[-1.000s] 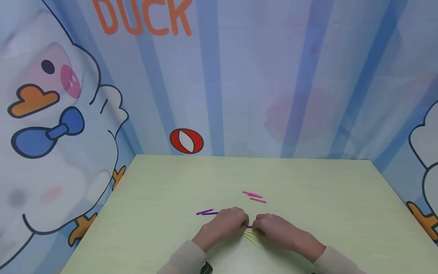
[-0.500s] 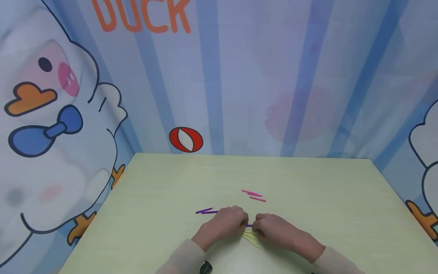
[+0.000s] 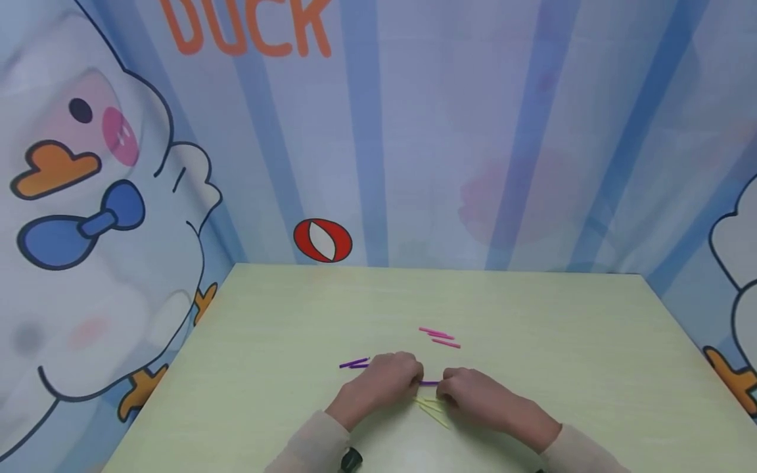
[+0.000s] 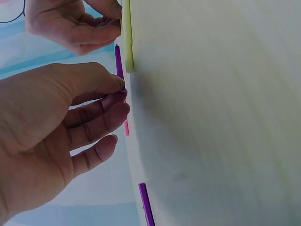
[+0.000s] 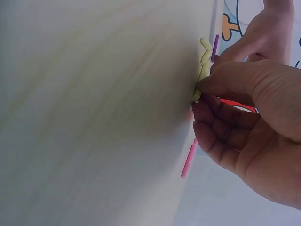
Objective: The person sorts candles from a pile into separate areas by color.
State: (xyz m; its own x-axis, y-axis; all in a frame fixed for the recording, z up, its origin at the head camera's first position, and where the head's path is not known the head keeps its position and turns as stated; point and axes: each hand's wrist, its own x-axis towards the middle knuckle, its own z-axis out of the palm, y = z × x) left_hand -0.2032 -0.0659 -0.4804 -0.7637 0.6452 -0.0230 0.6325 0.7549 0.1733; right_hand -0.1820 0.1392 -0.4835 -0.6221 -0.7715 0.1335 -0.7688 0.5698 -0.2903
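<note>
Near the table's front, my left hand (image 3: 387, 381) pinches a thin purple stick (image 3: 428, 383) between thumb and fingertips. The far end of this purple stick (image 4: 119, 62) is free in the left wrist view, pointing toward the other hand. My right hand (image 3: 481, 397) is close by on the right, its thumb and index finger pinching a pale yellow stick (image 5: 203, 75). More yellow sticks (image 3: 432, 412) lie fanned out on the table between and below the hands, their right ends partly hidden by the right hand. Both hands are low over the tabletop.
Two purple sticks (image 3: 353, 363) lie left of the left hand, one partly covered by it. Several pink sticks (image 3: 440, 337) lie farther back on the pale table (image 3: 296, 309). A printed duck curtain (image 3: 432, 131) stands behind and beside the table.
My left hand has shifted slightly left and away from me with the purple stick, so the gap between the hands is wider and more of the stick shows. The right hand hardly moved.
</note>
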